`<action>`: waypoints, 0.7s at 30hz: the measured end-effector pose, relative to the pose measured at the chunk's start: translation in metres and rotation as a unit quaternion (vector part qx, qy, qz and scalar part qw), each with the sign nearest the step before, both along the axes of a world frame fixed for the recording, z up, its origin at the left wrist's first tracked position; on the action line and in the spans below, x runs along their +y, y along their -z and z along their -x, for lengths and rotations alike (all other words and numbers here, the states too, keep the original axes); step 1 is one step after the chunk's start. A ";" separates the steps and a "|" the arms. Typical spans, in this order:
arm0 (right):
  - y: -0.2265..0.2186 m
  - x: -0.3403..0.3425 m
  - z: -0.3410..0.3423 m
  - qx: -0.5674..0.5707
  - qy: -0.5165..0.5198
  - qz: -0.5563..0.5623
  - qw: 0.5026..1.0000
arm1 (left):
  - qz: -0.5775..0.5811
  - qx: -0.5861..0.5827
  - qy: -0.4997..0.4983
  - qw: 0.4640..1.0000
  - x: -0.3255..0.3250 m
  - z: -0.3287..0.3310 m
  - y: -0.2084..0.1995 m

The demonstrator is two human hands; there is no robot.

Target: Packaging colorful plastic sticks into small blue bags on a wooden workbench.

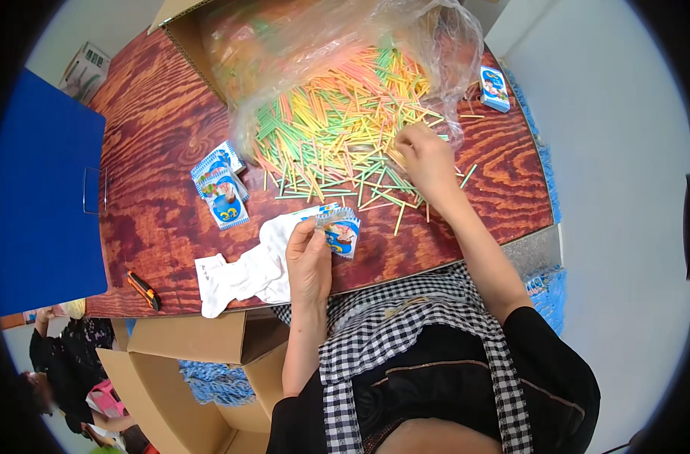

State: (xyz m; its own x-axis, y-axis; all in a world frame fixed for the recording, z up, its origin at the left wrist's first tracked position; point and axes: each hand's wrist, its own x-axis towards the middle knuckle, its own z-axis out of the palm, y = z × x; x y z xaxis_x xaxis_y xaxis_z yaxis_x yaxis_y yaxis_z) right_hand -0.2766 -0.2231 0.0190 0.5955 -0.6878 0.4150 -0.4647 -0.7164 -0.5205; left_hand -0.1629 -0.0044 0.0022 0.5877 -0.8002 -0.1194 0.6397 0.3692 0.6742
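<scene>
A large heap of thin pastel sticks [337, 106], yellow, green, pink and orange, spills from a clear plastic bag [455, 38] onto the wood-grained table [148, 159]. My right hand [427, 160] reaches into the heap's right side, its fingers bent together on some sticks; their tips are partly hidden. Nearer to me, my left hand [309, 261] pinches a small blue-and-white packet [343, 231] by its edge. A white cloth [247, 276], perhaps a glove, lies beside and partly behind that hand.
Several similar packets [222, 193] lie in a pile to the left; a small blue-and-white box [494, 88] stands far right. An orange-black utility knife [144, 290] rests near the left edge. Below stands a cardboard box [186, 337] with blue packets [216, 382]. Another person [73, 356] is at lower left.
</scene>
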 end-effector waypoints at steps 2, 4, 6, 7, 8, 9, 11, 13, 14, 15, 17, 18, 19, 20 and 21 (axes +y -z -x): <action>-0.017 0.006 -0.002 -0.049 -0.011 -0.101 0.994 | -0.006 -0.009 -0.003 1.000 0.000 0.000 -0.001; -0.045 0.023 -0.006 -0.186 -0.089 -0.334 0.920 | -0.010 -0.017 -0.006 1.000 -0.001 0.001 0.000; -0.069 0.049 -0.010 -0.263 -0.129 -0.413 0.862 | -0.006 -0.022 0.000 1.000 -0.001 0.003 0.003; -0.074 0.060 -0.012 -0.335 -0.165 -0.485 0.790 | -0.006 -0.022 0.000 1.000 -0.001 0.005 0.002; -0.072 0.068 -0.014 -0.336 -0.165 -0.484 0.791 | -0.008 -0.022 0.005 1.000 -0.003 0.006 0.001; -0.065 0.075 -0.016 -0.332 -0.160 -0.438 0.820 | -0.010 -0.023 0.010 1.000 -0.004 0.007 -0.001; -0.054 0.084 -0.018 -0.327 -0.156 -0.392 0.846 | -0.011 -0.015 0.000 1.000 -0.007 0.009 -0.002; -0.048 0.091 -0.019 -0.270 -0.184 -0.305 0.894 | -0.014 -0.006 -0.011 1.000 -0.006 0.010 -0.003; -0.053 0.094 -0.020 -0.258 -0.174 -0.275 0.909 | -0.013 0.012 -0.013 1.000 -0.005 0.010 -0.005; -0.051 0.094 -0.020 -0.259 -0.174 -0.276 0.909 | -0.013 0.030 -0.015 0.999 -0.005 0.009 -0.006; -0.049 0.092 -0.024 -0.200 -0.190 -0.114 0.954 | -0.015 0.042 -0.024 0.999 -0.002 0.008 -0.001; -0.054 0.093 -0.022 -0.168 -0.186 -0.154 0.956 | -0.017 0.055 -0.029 0.998 0.000 0.008 0.001; -0.051 0.092 -0.021 -0.171 -0.188 -0.155 0.955 | -0.017 0.052 -0.032 0.998 0.000 0.007 0.001; -0.046 0.091 -0.021 -0.217 -0.179 -0.261 0.923 | -0.013 0.058 -0.031 0.998 0.000 0.008 0.001; -0.042 0.091 -0.021 -0.260 -0.167 -0.364 0.879 | -0.008 0.064 -0.031 0.997 0.000 0.008 0.001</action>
State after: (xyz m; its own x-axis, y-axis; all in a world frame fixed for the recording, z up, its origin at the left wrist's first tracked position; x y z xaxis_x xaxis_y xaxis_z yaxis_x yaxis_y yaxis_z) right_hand -0.2556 -0.1325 0.0614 0.6750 -0.7061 0.2138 0.1448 -0.1574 -0.9769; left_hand -0.1707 -0.0045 0.0014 0.6147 -0.7603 -0.2098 0.6976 0.4000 0.5945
